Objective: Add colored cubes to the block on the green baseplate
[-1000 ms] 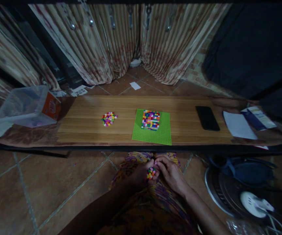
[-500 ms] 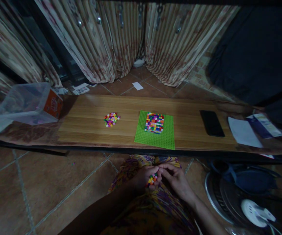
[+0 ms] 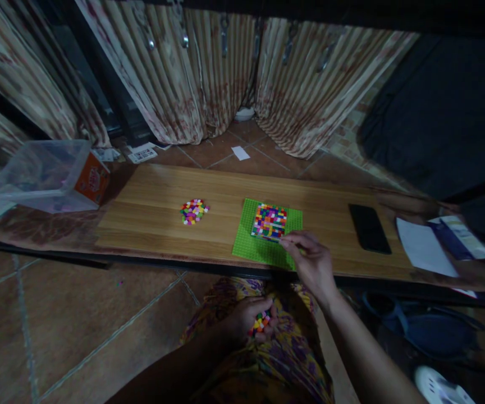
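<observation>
My left hand [image 3: 253,318] rests over my lap, its fingers curled round a handful of small coloured toy bricks [image 3: 260,324]. Over the board's right front part, my right hand [image 3: 309,259] reaches in with thumb and forefinger pinched together. The fingertips are at the near right corner of a multicoloured brick block [image 3: 270,221]; whatever they pinch is too small to make out. That block stands on a green studded baseplate [image 3: 246,247]. To its left on the wooden board, a loose pile of small bricks [image 3: 194,212] lies flat.
A clear plastic box [image 3: 40,174] with an orange label stands at the table's left end. A black phone [image 3: 369,229] lies right of the baseplate, with white paper [image 3: 425,246] beyond it. A wooden board [image 3: 154,185] covers the table's middle.
My right hand has left my left hand and moved up and forward to the brick block. My left hand stays over my lap with its bricks. The view has shifted slightly.
</observation>
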A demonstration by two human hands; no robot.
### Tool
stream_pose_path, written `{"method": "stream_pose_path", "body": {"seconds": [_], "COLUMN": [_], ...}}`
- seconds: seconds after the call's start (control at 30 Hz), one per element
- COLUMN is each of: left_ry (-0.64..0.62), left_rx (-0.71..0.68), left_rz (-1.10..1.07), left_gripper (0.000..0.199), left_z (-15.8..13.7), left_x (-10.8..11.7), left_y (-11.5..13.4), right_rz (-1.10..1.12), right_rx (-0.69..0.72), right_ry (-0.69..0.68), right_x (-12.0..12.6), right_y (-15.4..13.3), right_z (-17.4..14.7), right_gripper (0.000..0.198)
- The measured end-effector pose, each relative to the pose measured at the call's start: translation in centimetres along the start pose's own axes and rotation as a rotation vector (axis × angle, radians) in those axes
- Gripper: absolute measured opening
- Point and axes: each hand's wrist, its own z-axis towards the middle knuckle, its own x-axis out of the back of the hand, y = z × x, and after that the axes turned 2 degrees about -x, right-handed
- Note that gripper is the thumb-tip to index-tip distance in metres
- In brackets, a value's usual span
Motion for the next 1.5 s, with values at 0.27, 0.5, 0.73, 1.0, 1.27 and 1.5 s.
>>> {"method": "stream_pose_path", "body": {"seconds": [0.27,0.5,0.73,1.0,1.27,1.5], "left_ry": [0.022,0.041,0.049,0.037,0.043,0.017], "left_rx": [0.004,0.019,0.03,0.047,0.183,0.166], "left_rz": [-0.004,0.009,-0.016,-0.034,-0.187,-0.402], "left_gripper": [0.034,0.035,0.032,0.028,0.028,0.025], "left_z": [0.0,0.0,0.2,0.6,0.6,-0.3], "left_x": [0.4,0.5,0.5,0.6,1.2,0.1], "left_y": [0.3,0.4,0.4,0.4,0.8,2.3], "right_rz": [-0.158,-0.184,0.157,0.31,0.292,0.286], "right_rx": [0.145,0.115,-0.181,-0.296,-0.187,-0.169], "right_ry": [0.077,0.094,0.114,0.134,0.181,0.163], "right_x": [-2.6,-2.8,-3.8,-4.5,-4.0,-0.6], "right_y": [1.9,2.1,2.5,2.4,2.5,1.1], "right_z": [5.8,6.2,6.6,6.5,5.9,-0.2], "right_gripper": [0.02,0.017,0.021,0.021,0.022,0.016]}}
